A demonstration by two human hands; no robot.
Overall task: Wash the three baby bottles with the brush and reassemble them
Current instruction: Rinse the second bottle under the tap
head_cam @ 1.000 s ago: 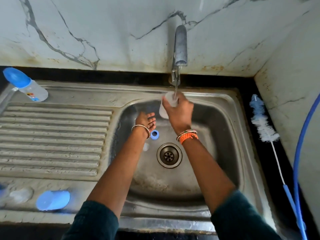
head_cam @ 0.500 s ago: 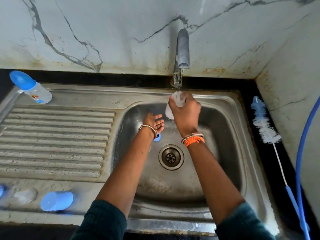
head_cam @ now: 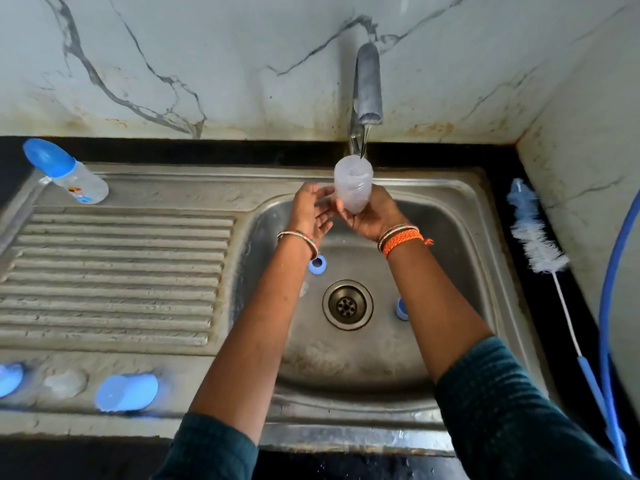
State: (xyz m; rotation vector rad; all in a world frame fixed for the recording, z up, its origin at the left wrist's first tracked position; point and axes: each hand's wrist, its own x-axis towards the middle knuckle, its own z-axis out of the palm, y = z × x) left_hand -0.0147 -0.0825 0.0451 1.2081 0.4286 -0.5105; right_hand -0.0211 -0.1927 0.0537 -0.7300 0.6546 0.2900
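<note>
At the lower left of the frame, on the near rim of the steel sink [head_cam: 221, 188], a blue bottle cap [head_cam: 126, 392] lies on its side, with a clear silicone teat [head_cam: 64, 383] just beside it to the left and a second blue piece [head_cam: 9, 378] cut off by the left edge. Two forearms in dark teal sleeves [head_cam: 512, 410] reach up from the bottom edge over the basin. On the basin floor, a blue screw ring [head_cam: 317, 265] lies left of the round drain [head_cam: 347, 304], partly behind the left wrist, and another small blue part [head_cam: 401, 309] lies right of the drain against the right forearm.

At the centre of the frame, the right hand [head_cam: 372, 216] grips the lower end of an uncapped clear baby bottle [head_cam: 353, 187], its fingers curled round it, holding it upright with its open mouth directly under the tap [head_cam: 367, 86], where a thin stream of water runs in. The left hand [head_cam: 311, 211] is just beside the bottle, its fingers straight and spread, the tips touching the bottle's side.

Along the right edge, a bottle brush [head_cam: 538, 237] with white bristles and a blue handle lies on the black counter beside a blue hose [head_cam: 609, 271]. At the upper left, an assembled baby bottle with a blue cap [head_cam: 65, 172] lies on the far corner of the ridged draining board [head_cam: 110, 271], below the marble-patterned wall.
</note>
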